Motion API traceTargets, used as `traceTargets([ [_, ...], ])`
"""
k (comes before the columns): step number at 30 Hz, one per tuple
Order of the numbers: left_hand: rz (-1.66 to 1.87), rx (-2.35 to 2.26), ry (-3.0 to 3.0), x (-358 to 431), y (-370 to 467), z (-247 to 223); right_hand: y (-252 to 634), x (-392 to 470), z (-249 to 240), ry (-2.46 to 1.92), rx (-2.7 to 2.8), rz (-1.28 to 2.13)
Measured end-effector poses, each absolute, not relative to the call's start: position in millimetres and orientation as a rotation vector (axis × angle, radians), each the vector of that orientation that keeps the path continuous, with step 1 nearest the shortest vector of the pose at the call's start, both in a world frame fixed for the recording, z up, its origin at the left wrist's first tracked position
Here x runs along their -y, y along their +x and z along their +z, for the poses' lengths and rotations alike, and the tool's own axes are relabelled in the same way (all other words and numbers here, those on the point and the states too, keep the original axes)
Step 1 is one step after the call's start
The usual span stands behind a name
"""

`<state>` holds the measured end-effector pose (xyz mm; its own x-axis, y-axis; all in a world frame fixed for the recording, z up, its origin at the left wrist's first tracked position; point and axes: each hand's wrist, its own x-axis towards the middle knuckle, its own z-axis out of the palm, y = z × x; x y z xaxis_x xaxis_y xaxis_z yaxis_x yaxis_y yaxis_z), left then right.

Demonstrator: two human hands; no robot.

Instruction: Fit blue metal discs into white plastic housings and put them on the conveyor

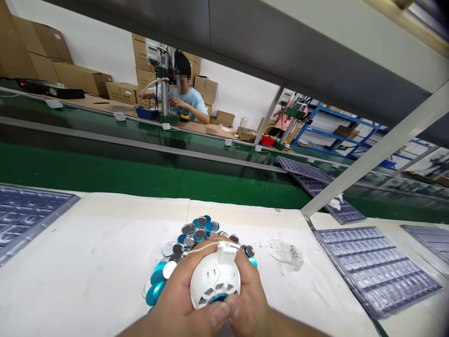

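Both hands (180,292) cupped the ball (212,274), thumbs (219,315) meeting at its blue part (218,297); even thumb pressure seemed wise, discs (199,234) just beyond.

A: Ball (213,274) colour?
B: Was white, with dark slots (219,287) in an arc and a blue insert (219,297) below.
A: Discs (199,234)?
B: Mixed lot. Some were shiny blue, others silver-grey, one near white.
A: Trays (379,267)?
B: Were grey-blue, patterned as a grid of cells.
A: Surfaces?
B: Table (105,234) was white, belt (105,164) green, overhead shelf (245,42) grey.
A: Far side?
B: Boxes (80,77) were brown, wall (238,89) white, rack (308,124) blue. A shirt (197,99) was light blue.
A: Bins?
B: One bin (268,140) was red, another (146,113) dark blue.
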<state>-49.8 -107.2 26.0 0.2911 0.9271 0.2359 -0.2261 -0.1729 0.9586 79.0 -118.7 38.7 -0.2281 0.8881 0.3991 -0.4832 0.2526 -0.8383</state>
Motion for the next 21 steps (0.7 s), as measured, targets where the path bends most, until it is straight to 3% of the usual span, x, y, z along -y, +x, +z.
traceTargets([
  [9,1.105,-0.570,1.301,101,-53,39,90,121,32,-0.464,1.217,1.530],
  [15,1.050,-0.600,1.364,100,-53,55,95,118,37,-0.430,1.290,1.482],
  [21,1.128,-0.678,1.358,107,-53,38,86,118,48,-0.514,1.274,1.316],
])
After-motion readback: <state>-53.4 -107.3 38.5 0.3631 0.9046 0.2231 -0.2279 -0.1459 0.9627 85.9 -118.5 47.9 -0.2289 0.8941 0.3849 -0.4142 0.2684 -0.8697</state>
